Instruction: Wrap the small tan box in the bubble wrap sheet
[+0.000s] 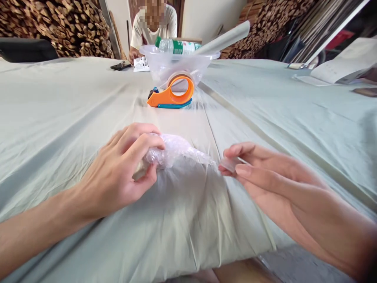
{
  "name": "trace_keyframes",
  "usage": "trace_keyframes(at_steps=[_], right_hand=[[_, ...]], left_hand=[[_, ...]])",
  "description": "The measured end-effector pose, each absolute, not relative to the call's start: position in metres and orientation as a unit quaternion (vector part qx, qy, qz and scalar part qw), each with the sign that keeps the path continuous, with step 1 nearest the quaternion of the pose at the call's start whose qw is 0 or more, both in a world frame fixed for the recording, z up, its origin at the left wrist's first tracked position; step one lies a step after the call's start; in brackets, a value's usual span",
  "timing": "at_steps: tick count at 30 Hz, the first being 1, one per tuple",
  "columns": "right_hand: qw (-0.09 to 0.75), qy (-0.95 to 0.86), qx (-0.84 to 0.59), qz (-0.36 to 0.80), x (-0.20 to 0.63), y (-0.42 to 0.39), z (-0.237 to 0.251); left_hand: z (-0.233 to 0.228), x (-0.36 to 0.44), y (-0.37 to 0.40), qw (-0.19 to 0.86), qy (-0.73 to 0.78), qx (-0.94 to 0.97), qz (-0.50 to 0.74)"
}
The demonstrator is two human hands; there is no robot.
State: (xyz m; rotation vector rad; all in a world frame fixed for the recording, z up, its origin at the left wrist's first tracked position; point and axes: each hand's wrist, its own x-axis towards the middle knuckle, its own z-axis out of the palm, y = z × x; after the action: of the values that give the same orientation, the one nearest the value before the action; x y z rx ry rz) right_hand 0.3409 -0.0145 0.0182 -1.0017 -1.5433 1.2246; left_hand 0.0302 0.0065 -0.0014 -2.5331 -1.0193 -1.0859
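My left hand (126,165) grips the near-left end of a bubble wrap bundle (172,151), thumb below and fingers over the top. Whatever the wrap encloses is hidden. The bundle lies on the cloth-covered table, and its twisted tail (200,155) stretches right toward my other hand. Between thumb and fingers, my right hand (265,181) pinches a small translucent strip (230,164) that looks like clear tape. Whether the strip touches the tail's tip, I cannot tell. Beyond both hands stands an orange tape dispenser (171,94) with a blue base and a roll in it.
Behind the dispenser is a translucent plastic basin (153,65) holding a green-labelled bottle (178,46) and a long pale roll (226,37). A person (154,23) sits across the table near a dark phone-like object (120,66) and a printed card (141,64). Papers (344,63) lie far right.
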Motion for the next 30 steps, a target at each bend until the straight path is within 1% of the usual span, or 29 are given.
trace_keyframes(at_steps=[3, 5, 8, 12, 14, 17, 20, 25, 30], right_hand=[[0.444, -0.569, -0.423, 0.548, 0.351, -0.034, 0.013], [0.448, -0.551, -0.421, 0.564, 0.353, -0.041, 0.01], [0.458, -0.548, -0.427, 0.554, 0.353, -0.046, 0.01], [0.425, -0.538, -0.496, 0.533, 0.356, -0.052, 0.009], [0.42, -0.547, -0.505, 0.519, 0.357, -0.056, 0.009], [0.439, -0.575, -0.496, 0.481, 0.355, -0.06, 0.009], [0.426, -0.609, -0.507, 0.436, 0.352, -0.062, 0.012], [0.447, -0.689, -0.476, 0.313, 0.351, -0.062, 0.014], [0.422, -0.676, -0.524, 0.301, 0.358, -0.074, 0.018]], left_hand=[[-0.004, 0.031, 0.006, 0.106, -0.349, -0.856, -0.367], [-0.005, 0.031, 0.006, 0.108, -0.346, -0.855, -0.372], [-0.005, 0.032, 0.006, 0.109, -0.345, -0.855, -0.372], [-0.005, 0.032, 0.006, 0.111, -0.342, -0.861, -0.361], [-0.005, 0.032, 0.006, 0.112, -0.34, -0.861, -0.361], [-0.006, 0.032, 0.007, 0.117, -0.337, -0.862, -0.361], [-0.005, 0.031, 0.008, 0.122, -0.334, -0.865, -0.355], [-0.002, 0.031, 0.007, 0.143, -0.319, -0.868, -0.352], [0.001, 0.032, 0.003, 0.151, -0.348, -0.87, -0.313]])
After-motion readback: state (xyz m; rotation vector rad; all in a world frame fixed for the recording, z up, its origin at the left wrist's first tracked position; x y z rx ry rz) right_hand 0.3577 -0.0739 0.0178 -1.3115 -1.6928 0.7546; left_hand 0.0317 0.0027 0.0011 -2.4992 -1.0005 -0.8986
